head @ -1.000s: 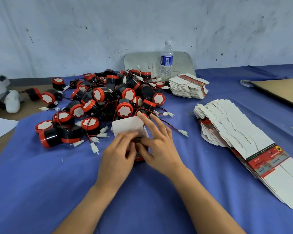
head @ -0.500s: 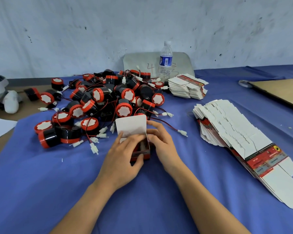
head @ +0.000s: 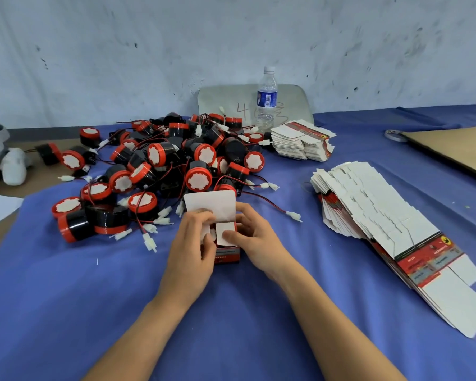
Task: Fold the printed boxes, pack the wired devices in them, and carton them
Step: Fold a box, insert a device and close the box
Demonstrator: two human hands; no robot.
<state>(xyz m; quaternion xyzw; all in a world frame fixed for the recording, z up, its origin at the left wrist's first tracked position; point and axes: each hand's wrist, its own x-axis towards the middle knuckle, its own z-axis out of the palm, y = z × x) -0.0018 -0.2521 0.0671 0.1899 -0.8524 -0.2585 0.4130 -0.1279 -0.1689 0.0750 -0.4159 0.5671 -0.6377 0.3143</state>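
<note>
Near table centre, on the blue cloth (head: 66, 298), just in front of the heap of wired devices (head: 160, 166): one printed box (head: 227, 254), upright, red-and-black front toward the camera, wide white top flap (head: 209, 200) raised at the back. Step in hand, by the look of it: closing the box's top end. Left hand (head: 190, 254) wrapped round the box's left side, fingers curled over the open mouth, grasping it. Right hand (head: 256, 243) gripping the right side, thumb pressing a small white side flap (head: 224, 233) down and inward. Device inside or not: cannot tell, with only a patch of white under the left fingers, mostly hidden. Next, probably: fold the opposite side flap in, bring the top flap forward, tuck it behind the front wall. Calls for keeping the box square with one hand and any wire clear of the slot. Both forearms reaching in from the lower edge of the view, converging on the box, wrists low near the cloth. Flat box blanks (head: 382, 215) fanned out well to the right, a second stack (head: 302, 141) beyond them beside a water bottle (head: 267, 97). No carton clearly in sight, only a brown cardboard sheet (head: 456, 149) at far right.
</note>
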